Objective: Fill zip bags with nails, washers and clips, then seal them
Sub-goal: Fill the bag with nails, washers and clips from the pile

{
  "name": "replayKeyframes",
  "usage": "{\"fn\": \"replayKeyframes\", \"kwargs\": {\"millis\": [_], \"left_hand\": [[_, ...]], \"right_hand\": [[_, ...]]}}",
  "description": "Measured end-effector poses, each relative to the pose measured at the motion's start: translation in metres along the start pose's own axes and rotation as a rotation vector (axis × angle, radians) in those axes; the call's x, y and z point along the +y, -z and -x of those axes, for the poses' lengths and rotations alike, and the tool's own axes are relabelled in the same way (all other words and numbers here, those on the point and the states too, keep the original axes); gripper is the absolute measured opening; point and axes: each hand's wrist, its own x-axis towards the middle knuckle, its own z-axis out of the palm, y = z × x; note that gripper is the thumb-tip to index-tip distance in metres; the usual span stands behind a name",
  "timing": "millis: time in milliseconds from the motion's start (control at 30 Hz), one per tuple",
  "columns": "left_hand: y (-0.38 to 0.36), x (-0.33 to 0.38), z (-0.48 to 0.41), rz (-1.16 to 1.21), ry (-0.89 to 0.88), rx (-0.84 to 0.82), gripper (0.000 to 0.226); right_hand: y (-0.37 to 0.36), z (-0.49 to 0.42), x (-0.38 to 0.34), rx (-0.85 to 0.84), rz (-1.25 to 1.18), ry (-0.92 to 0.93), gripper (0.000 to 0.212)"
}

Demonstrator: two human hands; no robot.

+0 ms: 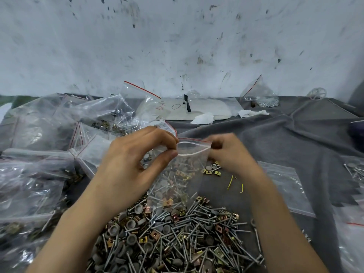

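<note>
Head: zip bag (183, 174) between both hands (137, 154) (230, 152)

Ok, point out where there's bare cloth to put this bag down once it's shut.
Best patch: bare grey cloth beyond the right hand, bordered by the white pad behind and the flat empty bag on the near side. Crowded: the heap of filled bags on the left and the pile of nails, washers and clips nearest you.
</note>
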Motion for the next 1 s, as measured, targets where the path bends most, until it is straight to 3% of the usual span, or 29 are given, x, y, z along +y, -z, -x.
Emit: {"fn": "replayKeyframes", "kwargs": {"millis": [67, 167, 267, 433, 533, 633, 767, 1000], "left_hand": [[-0.001, 0.000, 0.000, 0.007, -0.007, -0.003, 0.022], [-0.001, 0.000, 0.000, -0.003, -0.017, -0.008, 0.021], [-0.001, 0.000, 0.000, 0.000, -0.013, -0.009, 0.022], [0.000, -0.001, 0.000, 0.008, 0.011, 0.010, 0.022], [0.001, -0.003, 0.000, 0.005, 0.023, 0.022, 0.023], [0.000, -0.004, 0.001, 0.000, 0.021, 0.022, 0.023], [0.001, -0.006, 0.000, -0.003, 0.014, 0.019, 0.022], [0.001, -0.007, 0.000, 0.011, 0.015, 0.012, 0.021]], "right_hand": [[0.009, 0.010, -0.026, 0.104, -0.204, 0.164, 0.023], [0.013, 0.030, -0.059, 0.063, -0.346, 0.362, 0.016], [0.008, 0.038, -0.068, -0.006, -0.201, 0.355, 0.007], [0.010, 0.022, -0.049, 0.213, -0.261, 0.267, 0.014], [0.003, 0.003, -0.016, 0.199, -0.018, 0.099, 0.015], [-0.017, -0.008, 0.017, 0.048, 0.302, -0.060, 0.014], [-0.039, -0.010, 0.042, -0.149, 0.544, -0.155, 0.016], [-0.054, -0.014, 0.050, -0.115, 0.814, -0.187, 0.018]]}}
